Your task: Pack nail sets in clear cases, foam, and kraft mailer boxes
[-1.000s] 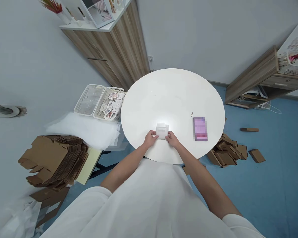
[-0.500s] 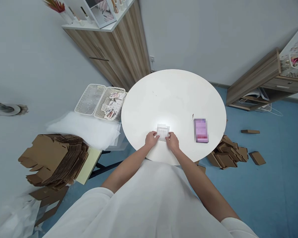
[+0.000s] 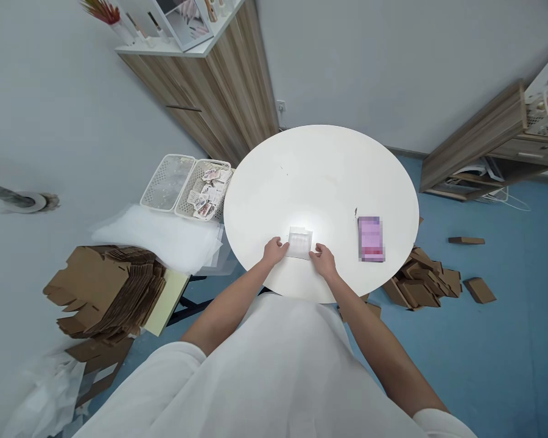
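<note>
A small translucent white packet (image 3: 300, 243) lies flat near the front edge of the round white table. Pale shapes show faintly inside it, but I cannot make out what they are. At its left edge is my left hand (image 3: 274, 251), open, with thumb and forefinger apart and the thumb tip at the packet's side. My right hand (image 3: 324, 260) is open at the lower right corner, its thumb close to the packet or just touching it. A purple-pink box (image 3: 371, 239), blurred by pixels, rests on the table to the right.
Left of the round table (image 3: 319, 170) stand two white baskets (image 3: 168, 182), one with small printed cards (image 3: 205, 198). White foam sheets (image 3: 153, 237) and stacked flat cardboard (image 3: 105, 292) lie nearer me. Folded brown boxes (image 3: 422, 280) are on the floor at right.
Both hands have drawn slightly outward from the packet, and their fingers have parted. The packet stays in about the same place. The view has shifted a little.
</note>
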`<state>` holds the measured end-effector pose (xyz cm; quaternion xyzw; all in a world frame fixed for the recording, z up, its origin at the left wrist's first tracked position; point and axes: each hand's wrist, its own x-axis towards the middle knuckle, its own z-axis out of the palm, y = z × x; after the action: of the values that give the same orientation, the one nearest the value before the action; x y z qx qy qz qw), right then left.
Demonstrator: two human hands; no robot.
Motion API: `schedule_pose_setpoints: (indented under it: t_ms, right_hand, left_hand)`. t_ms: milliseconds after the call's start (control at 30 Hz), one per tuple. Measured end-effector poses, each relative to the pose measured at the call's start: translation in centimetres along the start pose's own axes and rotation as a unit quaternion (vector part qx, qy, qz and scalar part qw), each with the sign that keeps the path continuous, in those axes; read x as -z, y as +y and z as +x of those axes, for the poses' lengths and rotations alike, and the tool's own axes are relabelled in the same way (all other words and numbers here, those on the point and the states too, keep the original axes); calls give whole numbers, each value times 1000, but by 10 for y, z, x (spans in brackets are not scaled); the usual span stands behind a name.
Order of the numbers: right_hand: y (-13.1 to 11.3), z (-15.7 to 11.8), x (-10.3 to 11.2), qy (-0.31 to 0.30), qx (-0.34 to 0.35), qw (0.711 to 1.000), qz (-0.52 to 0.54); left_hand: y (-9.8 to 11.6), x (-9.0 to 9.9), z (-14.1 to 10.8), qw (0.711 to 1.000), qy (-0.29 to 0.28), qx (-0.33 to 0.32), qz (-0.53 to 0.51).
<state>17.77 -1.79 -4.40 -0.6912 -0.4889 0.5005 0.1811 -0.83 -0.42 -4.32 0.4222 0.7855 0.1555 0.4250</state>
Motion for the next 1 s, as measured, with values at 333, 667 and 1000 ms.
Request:
schedule_pose_setpoints:
  t_ms: [333, 667, 1000]
  right_hand:
    - [-13, 15, -11, 11, 12, 1000, 12]
    - [-15, 20, -15, 37, 20, 998, -54]
    - [-48, 29, -58, 4, 34, 999, 31]
  left_hand:
    - [-1, -18, 2, 995, -42, -3, -86]
    - [-10, -22, 3, 989, -15, 3, -146]
    - [-26, 28, 19, 985, 22, -44, -165]
